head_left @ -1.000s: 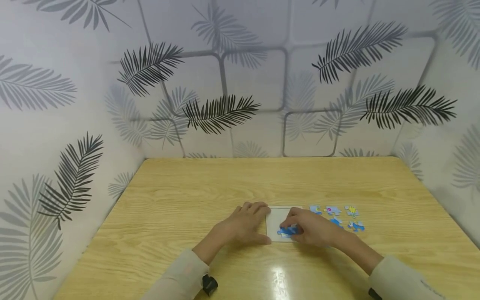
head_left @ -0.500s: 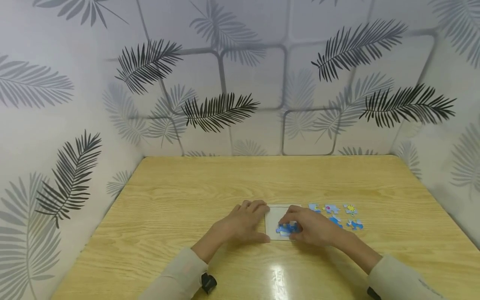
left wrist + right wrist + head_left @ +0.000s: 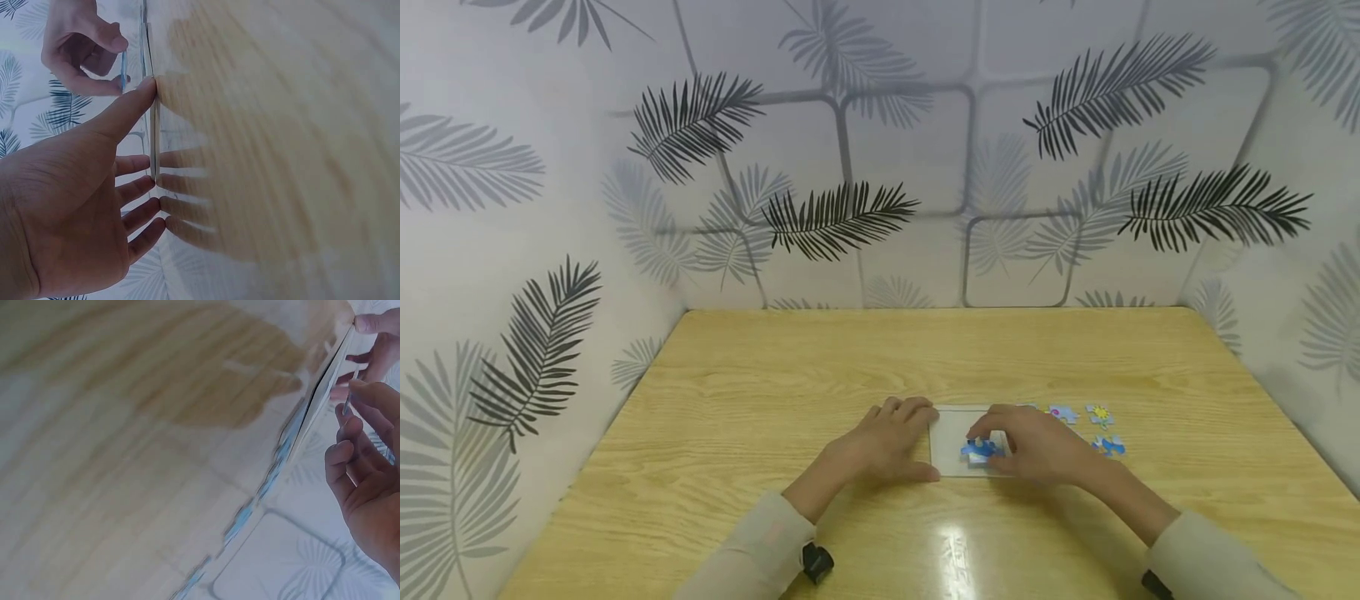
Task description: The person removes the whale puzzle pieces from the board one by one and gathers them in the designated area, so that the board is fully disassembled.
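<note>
A thin white puzzle board (image 3: pixel 946 442) lies on the table in the head view. Along its left side rests my left hand (image 3: pixel 891 442), thumb at the near corner and fairly straight fingers at the far one. My right hand (image 3: pixel 1045 446) pinches a blue jigsaw piece (image 3: pixel 979 450) between thumb and fingers over the board's right half. In the left wrist view this jigsaw piece (image 3: pixel 124 70) appears edge-on, raised off the board and apart from it. The right hand covers the board's right end.
Several loose pieces lie right of the board, among them a sun piece (image 3: pixel 1101 415), a pink-swirl piece (image 3: pixel 1063 413) and a blue-and-white piece (image 3: pixel 1108 446). The wooden table (image 3: pixel 775 375) meets a leaf-patterned wall (image 3: pixel 917 258) at the back.
My right hand has shifted slightly to the right with the jigsaw piece, which now sits at a different angle in its fingers. My left hand keeps its place at the board's left side.
</note>
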The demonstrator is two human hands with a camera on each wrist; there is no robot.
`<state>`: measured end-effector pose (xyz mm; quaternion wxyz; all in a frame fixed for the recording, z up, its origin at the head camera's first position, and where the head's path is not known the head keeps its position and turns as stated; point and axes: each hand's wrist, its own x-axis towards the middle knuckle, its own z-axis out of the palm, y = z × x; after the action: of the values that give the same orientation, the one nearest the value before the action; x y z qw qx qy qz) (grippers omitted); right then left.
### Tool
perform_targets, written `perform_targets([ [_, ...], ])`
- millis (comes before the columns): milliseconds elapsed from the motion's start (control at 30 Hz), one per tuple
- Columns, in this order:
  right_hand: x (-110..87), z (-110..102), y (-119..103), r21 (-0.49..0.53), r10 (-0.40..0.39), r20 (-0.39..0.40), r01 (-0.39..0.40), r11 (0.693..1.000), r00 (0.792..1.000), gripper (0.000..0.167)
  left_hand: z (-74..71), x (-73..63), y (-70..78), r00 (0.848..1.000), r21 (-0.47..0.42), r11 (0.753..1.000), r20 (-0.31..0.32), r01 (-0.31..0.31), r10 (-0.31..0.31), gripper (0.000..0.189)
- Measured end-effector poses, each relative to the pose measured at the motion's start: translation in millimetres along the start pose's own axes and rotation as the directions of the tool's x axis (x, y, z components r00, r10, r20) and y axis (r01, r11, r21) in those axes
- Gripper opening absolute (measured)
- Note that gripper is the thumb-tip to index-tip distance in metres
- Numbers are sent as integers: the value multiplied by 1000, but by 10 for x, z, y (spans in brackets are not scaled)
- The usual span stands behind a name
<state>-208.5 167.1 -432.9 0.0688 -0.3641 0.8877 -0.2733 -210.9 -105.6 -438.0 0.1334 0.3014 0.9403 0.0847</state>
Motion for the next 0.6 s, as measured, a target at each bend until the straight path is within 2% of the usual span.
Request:
perform_targets([
  [200,-210,-113,174,106,-22,-43,26,994,999,26,-17,-17,9,1000,-8,1000,-4,-6,6,82],
  [433,-428,-202,332,124,-46,-97,58,991,994,26,-30,-25,17,1000,-21,1000,-4,-3,3,81],
  [600,-574,-282,399,124,-10,-103,23,992,995,26,-24,-23,20,1000,-15,1000,-3,-8,8,81],
])
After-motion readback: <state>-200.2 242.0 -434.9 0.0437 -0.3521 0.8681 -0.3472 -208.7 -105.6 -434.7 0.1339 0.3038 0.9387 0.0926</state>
